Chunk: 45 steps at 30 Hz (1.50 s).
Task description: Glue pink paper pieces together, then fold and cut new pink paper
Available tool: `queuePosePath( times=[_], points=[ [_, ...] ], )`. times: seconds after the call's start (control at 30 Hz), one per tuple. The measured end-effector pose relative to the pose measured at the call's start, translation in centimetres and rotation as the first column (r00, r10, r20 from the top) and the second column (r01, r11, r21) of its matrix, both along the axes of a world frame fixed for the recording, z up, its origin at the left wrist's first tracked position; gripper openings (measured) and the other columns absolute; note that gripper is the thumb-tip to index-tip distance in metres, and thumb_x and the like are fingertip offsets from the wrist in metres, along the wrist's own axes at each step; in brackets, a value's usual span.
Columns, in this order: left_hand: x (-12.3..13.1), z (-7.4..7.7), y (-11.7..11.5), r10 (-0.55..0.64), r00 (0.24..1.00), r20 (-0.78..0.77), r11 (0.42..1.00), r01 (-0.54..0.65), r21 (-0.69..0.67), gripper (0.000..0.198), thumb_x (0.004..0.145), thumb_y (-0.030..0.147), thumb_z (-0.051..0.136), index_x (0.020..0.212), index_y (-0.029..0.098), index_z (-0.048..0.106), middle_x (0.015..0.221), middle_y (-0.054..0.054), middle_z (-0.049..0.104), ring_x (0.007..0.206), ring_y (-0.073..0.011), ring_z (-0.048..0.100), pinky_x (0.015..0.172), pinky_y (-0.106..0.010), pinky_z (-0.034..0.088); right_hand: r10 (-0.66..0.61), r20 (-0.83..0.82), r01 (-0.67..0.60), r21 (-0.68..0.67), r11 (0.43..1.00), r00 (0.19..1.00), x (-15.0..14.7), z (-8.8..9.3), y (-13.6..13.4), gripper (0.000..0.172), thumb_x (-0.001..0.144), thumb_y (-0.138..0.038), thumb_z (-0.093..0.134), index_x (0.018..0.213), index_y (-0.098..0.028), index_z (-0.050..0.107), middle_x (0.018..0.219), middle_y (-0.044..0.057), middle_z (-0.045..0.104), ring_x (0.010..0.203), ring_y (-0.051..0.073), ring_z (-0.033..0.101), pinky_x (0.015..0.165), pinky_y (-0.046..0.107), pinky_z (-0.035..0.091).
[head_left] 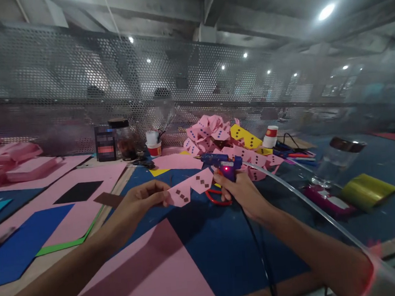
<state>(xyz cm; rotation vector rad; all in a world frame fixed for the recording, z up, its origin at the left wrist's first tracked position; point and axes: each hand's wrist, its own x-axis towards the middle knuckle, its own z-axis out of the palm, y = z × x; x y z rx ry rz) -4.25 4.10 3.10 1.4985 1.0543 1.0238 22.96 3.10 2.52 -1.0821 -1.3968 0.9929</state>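
My left hand (149, 197) pinches the left end of a pink paper cutout (191, 188) shaped like two joined pointed pieces, with rows of small brown diamonds on them. Wrapped round a blue hot glue gun (222, 162) is my right hand (239, 188); a red light glows on the gun. Its nozzle points left, above the cutout. A long clear glue stick (291, 188) runs out of its back, and a black cord hangs below. The cutout's right end lies close to my right thumb; I cannot tell whether they touch. Red loop handles (219, 201) show below my right fingers.
Behind my hands is a heap of pink dotted cutouts (210, 131). Pink sheets (149, 272) and a blue sheet (29, 241) lie in front and left. A clear jar (339, 161) and a yellow-green roll (369, 190) are at right. A perforated metal screen (177, 76) stands behind.
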Motion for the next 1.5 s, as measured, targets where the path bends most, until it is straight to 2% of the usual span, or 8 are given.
queuePosePath(
  times=[0.33,0.5,0.77,0.97,1.1,1.2,1.33,1.5],
  points=[
    [0.6,-1.2,-0.3,0.033,0.999,-0.01,0.999,-0.033,-0.03,0.023,0.076,0.042,0.081,0.074,0.02,0.074,0.074,-0.004,0.069,0.075,-0.0187,0.061,0.074,-0.031,0.049,0.014,-0.099,-0.022,-0.083,0.996,0.995,-0.1,-0.8,0.4,0.04,0.086,-0.056,0.075,0.089,-0.017,0.067,0.042,-0.01,0.048,0.039,0.009,0.043,0.051,0.023,0.051],
    [0.3,-2.0,-0.3,0.047,0.999,0.004,0.998,-0.047,-0.043,0.022,0.075,0.041,0.082,0.075,0.021,0.074,0.073,-0.004,0.068,0.072,-0.0183,0.061,0.073,-0.031,0.052,0.021,-0.08,-0.03,-0.122,0.992,0.997,-0.5,-0.7,0.0,0.04,0.085,-0.056,0.076,0.087,-0.017,0.068,0.041,-0.01,0.045,0.041,0.009,0.046,0.054,0.023,0.051],
    [-0.2,-2.6,-0.1,-0.01,0.994,0.112,0.987,0.028,-0.16,0.021,0.073,0.039,0.087,0.081,0.022,0.077,0.074,0.0,0.067,0.069,-0.0136,0.059,0.068,-0.025,0.05,-0.005,-0.028,0.003,-0.079,0.997,1.0,-0.7,-0.6,-0.3,0.034,0.087,-0.052,0.073,0.084,-0.019,0.066,0.042,-0.01,0.044,0.043,0.01,0.048,0.055,0.024,0.052],
    [0.1,-2.6,-0.3,0.018,0.985,0.171,0.968,0.025,-0.249,0.022,0.071,0.036,0.09,0.078,0.021,0.075,0.083,-0.003,0.074,0.077,-0.015,0.066,0.073,-0.024,0.053,0.035,-0.001,-0.035,-0.034,0.999,0.999,-0.8,-0.9,-0.4,0.036,0.091,-0.051,0.071,0.076,-0.019,0.063,0.043,-0.009,0.044,0.044,0.011,0.049,0.053,0.024,0.05],
    [0.0,-2.6,-0.3,0.005,0.979,0.202,0.961,0.051,-0.271,0.023,0.072,0.035,0.091,0.08,0.021,0.075,0.082,-0.002,0.073,0.078,-0.0141,0.067,0.075,-0.024,0.054,0.048,0.002,-0.048,-0.007,0.999,0.999,-0.7,-1.3,-0.3,0.032,0.093,-0.048,0.071,0.079,-0.019,0.063,0.045,-0.009,0.045,0.044,0.01,0.045,0.052,0.024,0.049],
    [-0.2,-2.7,-0.1,-0.004,0.978,0.211,0.966,0.058,-0.251,0.023,0.074,0.035,0.09,0.082,0.021,0.075,0.083,-0.002,0.073,0.078,-0.0134,0.067,0.077,-0.023,0.053,0.018,0.037,-0.019,0.019,1.0,0.999,-0.4,-1.1,-0.2,0.032,0.094,-0.048,0.069,0.084,-0.018,0.066,0.046,-0.008,0.047,0.046,0.011,0.05,0.055,0.025,0.051],
    [-0.5,-2.8,0.3,0.063,0.98,0.187,0.974,-0.019,-0.224,0.028,0.071,0.038,0.092,0.081,0.019,0.075,0.082,-0.002,0.073,0.074,-0.0125,0.063,0.073,-0.023,0.053,-0.052,0.087,0.047,0.06,0.997,0.995,-0.4,-0.5,-0.6,0.034,0.093,-0.052,0.071,0.092,-0.018,0.068,0.049,-0.007,0.053,0.046,0.012,0.053,0.054,0.026,0.053],
    [-0.5,-2.8,0.6,0.17,0.966,0.194,0.965,-0.123,-0.231,0.035,0.063,0.042,0.096,0.077,0.018,0.075,0.082,-0.003,0.073,0.075,-0.014,0.063,0.068,-0.022,0.051,0.027,0.273,-0.026,-0.007,1.0,0.962,-1.1,-0.8,-2.1,0.038,0.09,-0.057,0.071,0.092,-0.02,0.07,0.065,-0.003,0.065,0.046,0.012,0.056,0.049,0.025,0.05]
  ],
)
